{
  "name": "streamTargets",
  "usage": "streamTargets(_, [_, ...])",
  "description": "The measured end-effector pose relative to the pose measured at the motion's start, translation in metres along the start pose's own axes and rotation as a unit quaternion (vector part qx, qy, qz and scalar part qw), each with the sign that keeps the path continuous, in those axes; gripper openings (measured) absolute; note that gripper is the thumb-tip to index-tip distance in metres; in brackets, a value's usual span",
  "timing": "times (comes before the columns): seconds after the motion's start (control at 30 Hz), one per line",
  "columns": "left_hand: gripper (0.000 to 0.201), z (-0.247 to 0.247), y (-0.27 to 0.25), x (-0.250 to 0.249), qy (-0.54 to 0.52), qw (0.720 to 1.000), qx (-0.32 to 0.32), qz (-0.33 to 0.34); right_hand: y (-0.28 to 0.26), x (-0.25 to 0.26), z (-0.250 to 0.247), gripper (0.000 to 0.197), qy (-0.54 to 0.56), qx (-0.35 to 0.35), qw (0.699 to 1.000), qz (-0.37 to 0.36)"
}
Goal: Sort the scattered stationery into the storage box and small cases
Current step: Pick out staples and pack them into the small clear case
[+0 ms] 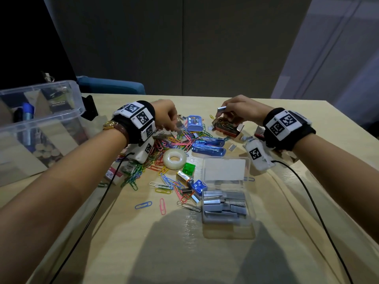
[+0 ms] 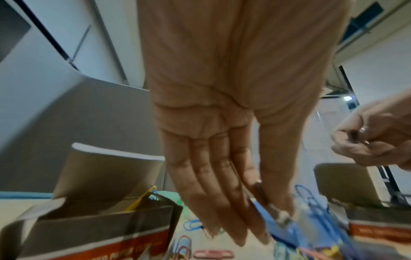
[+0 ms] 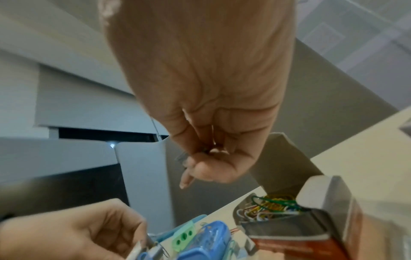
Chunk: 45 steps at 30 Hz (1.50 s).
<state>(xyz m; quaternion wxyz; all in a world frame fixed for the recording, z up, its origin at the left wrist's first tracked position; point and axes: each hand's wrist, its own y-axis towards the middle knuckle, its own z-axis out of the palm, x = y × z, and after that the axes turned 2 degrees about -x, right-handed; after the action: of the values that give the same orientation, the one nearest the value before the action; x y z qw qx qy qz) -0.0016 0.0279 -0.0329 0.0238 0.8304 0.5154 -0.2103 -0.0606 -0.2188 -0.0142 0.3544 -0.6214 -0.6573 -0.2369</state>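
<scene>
— Holding a staple strip [image 1: 221,108], the right hand [image 1: 243,110] pinches it just above the red paper-clip box [image 1: 226,128].

— And the left hand [image 1: 164,113]?

— Left of that box, fingertips pinching another small staple piece [image 1: 179,126] over the paper clips [image 1: 174,141]. The clear staple case [image 1: 225,193] sits open, nearer us.

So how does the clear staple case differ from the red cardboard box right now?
The clear staple case is see-through plastic and holds grey staple strips; the red cardboard box is opaque and holds coloured paper clips. The case lies near the person, clear of both hands; the box sits farther off, under the right hand. Both are open.
</scene>
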Motion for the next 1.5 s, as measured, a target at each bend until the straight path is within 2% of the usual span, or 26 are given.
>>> streamTargets(0.07, [0.009, -0.006, -0.003, 0.004, -0.070, 0.997, -0.040, -0.001, 0.002, -0.002, -0.002, 0.035, 0.104, 0.014, 0.994, 0.012])
streamTargets(0.17, [0.009, -0.013, -0.011, 0.005, -0.206, 0.976, -0.065, -0.008, 0.005, -0.008, -0.006, 0.031, 0.267, 0.047, 0.962, 0.035])
streamTargets(0.27, [0.002, -0.018, -0.021, 0.005, -0.265, 0.962, -0.057, -0.005, 0.006, -0.011, -0.008, 0.028, 0.331, 0.098, 0.937, 0.047])
streamTargets(0.4, [0.011, -0.018, -0.026, 0.008, -0.277, 0.960, -0.051, 0.005, 0.004, -0.009, -0.003, 0.033, 0.286, 0.095, 0.953, 0.041])
streamTargets(0.5, [0.006, -0.015, -0.029, 0.006, -0.290, 0.955, -0.057, 0.003, 0.003, -0.007, 0.000, 0.035, 0.237, 0.075, 0.968, 0.027])
streamTargets(0.67, [0.012, -0.012, -0.032, 0.003, -0.342, 0.934, -0.101, -0.002, -0.001, -0.002, -0.001, 0.027, 0.187, 0.074, 0.979, 0.011])
streamTargets(0.77, [0.014, -0.007, -0.033, -0.004, -0.422, 0.900, -0.109, -0.017, -0.004, 0.001, 0.000, 0.021, 0.144, 0.056, 0.988, 0.000])
streamTargets(0.9, [0.009, 0.000, -0.034, -0.013, -0.560, 0.823, -0.078, -0.050, -0.008, 0.005, 0.001, 0.020, 0.065, 0.009, 0.997, -0.040])
streamTargets(0.97, [0.009, 0.003, -0.035, -0.016, -0.604, 0.793, -0.070, -0.049, -0.011, 0.007, 0.001, 0.020, 0.061, -0.004, 0.996, -0.064])
streamTargets(1.13, [0.017, 0.012, -0.040, -0.027, -0.651, 0.755, -0.080, -0.011, -0.022, 0.015, 0.001, 0.018, 0.096, -0.025, 0.989, -0.112])
streamTargets(1.17, [0.023, 0.014, -0.041, -0.030, -0.655, 0.751, -0.085, -0.002, -0.024, 0.017, 0.002, 0.020, 0.106, -0.023, 0.987, -0.120])
streamTargets(1.23, [0.034, 0.017, -0.044, -0.036, -0.635, 0.764, -0.111, 0.021, -0.029, 0.022, 0.003, 0.023, 0.144, -0.024, 0.980, -0.132])
streamTargets(1.3, [0.036, 0.020, -0.047, -0.043, -0.599, 0.787, -0.139, 0.050, -0.033, 0.025, 0.004, 0.025, 0.177, -0.038, 0.973, -0.143])
streamTargets(1.37, [0.035, 0.022, -0.051, -0.049, -0.584, 0.795, -0.150, 0.068, -0.036, 0.027, 0.003, 0.023, 0.181, -0.050, 0.970, -0.155])
streamTargets(1.5, [0.039, 0.024, -0.057, -0.055, -0.613, 0.775, -0.131, 0.079, -0.040, 0.026, 0.001, 0.026, 0.135, -0.077, 0.972, -0.175])
